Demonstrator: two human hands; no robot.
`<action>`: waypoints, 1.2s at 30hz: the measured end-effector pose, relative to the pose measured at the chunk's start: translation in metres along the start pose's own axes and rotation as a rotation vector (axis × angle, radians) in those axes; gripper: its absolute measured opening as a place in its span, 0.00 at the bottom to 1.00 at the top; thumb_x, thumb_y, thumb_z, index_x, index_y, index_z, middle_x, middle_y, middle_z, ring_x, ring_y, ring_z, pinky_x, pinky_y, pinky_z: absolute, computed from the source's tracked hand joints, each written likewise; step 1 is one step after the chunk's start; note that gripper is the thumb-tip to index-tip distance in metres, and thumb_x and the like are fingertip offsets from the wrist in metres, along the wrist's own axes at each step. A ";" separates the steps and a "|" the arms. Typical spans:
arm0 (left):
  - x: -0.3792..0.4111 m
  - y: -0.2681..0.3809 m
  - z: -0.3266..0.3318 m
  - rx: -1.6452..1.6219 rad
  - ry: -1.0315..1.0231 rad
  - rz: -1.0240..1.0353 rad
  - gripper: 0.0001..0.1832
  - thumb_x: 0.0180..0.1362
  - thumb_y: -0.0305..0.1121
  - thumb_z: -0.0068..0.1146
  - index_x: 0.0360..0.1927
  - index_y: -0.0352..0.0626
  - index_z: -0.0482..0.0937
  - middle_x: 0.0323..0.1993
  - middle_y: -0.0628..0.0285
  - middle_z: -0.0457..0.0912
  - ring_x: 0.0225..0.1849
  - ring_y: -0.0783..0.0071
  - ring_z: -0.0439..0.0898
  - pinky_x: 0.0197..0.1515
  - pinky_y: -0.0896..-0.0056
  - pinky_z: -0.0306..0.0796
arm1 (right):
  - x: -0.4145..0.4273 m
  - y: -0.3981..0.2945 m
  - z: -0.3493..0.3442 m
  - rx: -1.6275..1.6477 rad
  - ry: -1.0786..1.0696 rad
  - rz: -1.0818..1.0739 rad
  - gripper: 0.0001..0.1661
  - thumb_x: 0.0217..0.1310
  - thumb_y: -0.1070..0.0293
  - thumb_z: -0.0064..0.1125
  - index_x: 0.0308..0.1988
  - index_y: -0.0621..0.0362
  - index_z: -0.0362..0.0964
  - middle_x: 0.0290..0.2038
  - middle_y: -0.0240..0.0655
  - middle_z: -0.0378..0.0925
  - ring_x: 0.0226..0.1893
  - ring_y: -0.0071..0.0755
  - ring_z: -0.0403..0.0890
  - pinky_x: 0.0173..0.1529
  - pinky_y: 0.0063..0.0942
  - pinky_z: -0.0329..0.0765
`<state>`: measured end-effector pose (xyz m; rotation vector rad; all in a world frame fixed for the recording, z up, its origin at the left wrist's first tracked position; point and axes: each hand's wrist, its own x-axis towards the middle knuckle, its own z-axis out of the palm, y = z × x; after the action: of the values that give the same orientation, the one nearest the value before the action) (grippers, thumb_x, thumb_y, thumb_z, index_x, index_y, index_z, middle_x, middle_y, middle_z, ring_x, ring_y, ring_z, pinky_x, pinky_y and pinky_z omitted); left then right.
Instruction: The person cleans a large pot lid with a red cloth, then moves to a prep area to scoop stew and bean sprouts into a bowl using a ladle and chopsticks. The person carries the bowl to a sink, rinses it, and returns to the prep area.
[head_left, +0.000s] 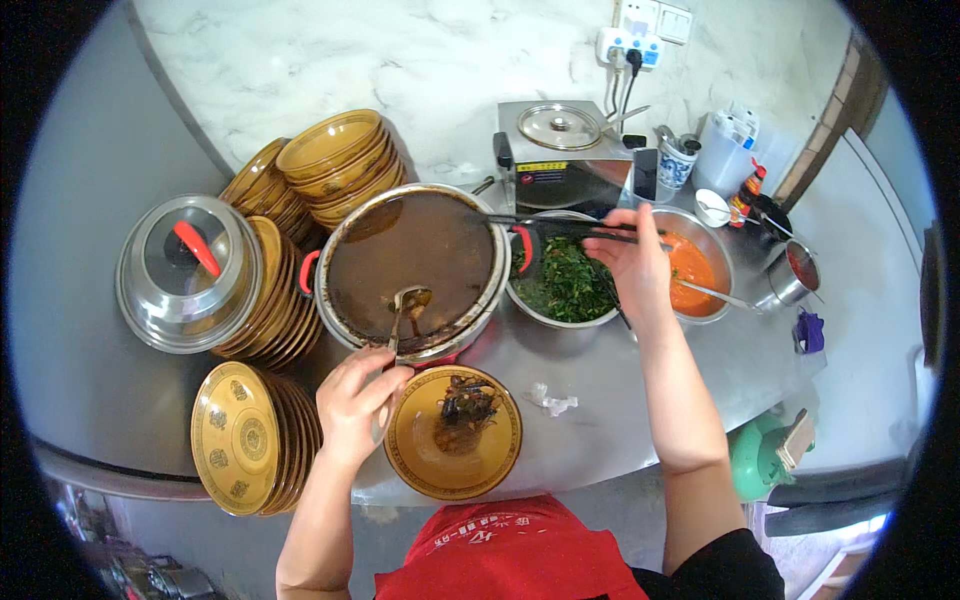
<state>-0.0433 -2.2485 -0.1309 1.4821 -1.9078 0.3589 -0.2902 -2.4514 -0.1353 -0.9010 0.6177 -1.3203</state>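
Observation:
My left hand (364, 401) grips the handle of a metal ladle (398, 319), whose bowl dips into dark brown broth (412, 247) in a large round pot (501, 315) with red handles. In my right hand (634, 262) is a pair of black chopsticks (555, 223), their tips reaching over the right side of the pot. Below the pot, a yellow-brown bowl (480, 476) contains dark chunky food (466, 412). Under and beside my right hand stand a metal bowl of chopped greens (566, 281) and one of orange-red sauce (686, 262) with a spoon in it.
Stacked yellow-brown bowls (244, 442) and a glass-and-metal lid (142, 300) lie left. Behind stand a metal appliance (559, 157), a utensil cup (677, 165) and a sauce bottle (746, 195). At the right are a metal pot of red sauce (784, 277) and a green container (754, 457).

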 end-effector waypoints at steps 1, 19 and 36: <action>-0.003 0.002 0.001 0.013 0.000 0.013 0.07 0.40 0.22 0.55 0.26 0.43 0.77 0.30 0.58 0.75 0.33 0.60 0.76 0.33 0.69 0.71 | -0.001 0.004 -0.019 0.077 0.060 0.004 0.23 0.61 0.50 0.35 0.32 0.60 0.65 0.28 0.40 0.72 0.33 0.38 0.77 0.38 0.30 0.73; -0.032 0.012 0.019 -0.052 -0.082 -0.039 0.15 0.30 0.25 0.61 0.28 0.51 0.77 0.34 0.65 0.73 0.39 0.64 0.75 0.36 0.68 0.71 | -0.024 0.084 -0.085 0.456 0.430 0.095 0.29 0.53 0.67 0.51 0.53 0.57 0.50 0.46 0.39 0.58 0.50 0.44 0.66 0.51 0.37 0.68; -0.041 -0.003 0.004 -0.162 -0.190 -0.048 0.19 0.38 0.26 0.56 0.39 0.49 0.74 0.41 0.58 0.72 0.45 0.58 0.72 0.49 0.59 0.66 | -0.045 0.032 0.013 -0.277 0.146 -0.100 0.19 0.56 0.70 0.48 0.18 0.48 0.48 0.15 0.19 0.50 0.13 0.12 0.48 0.17 0.14 0.47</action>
<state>-0.0368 -2.2216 -0.1610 1.4946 -1.9920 0.0404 -0.2704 -2.4044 -0.1597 -1.0765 0.8948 -1.4208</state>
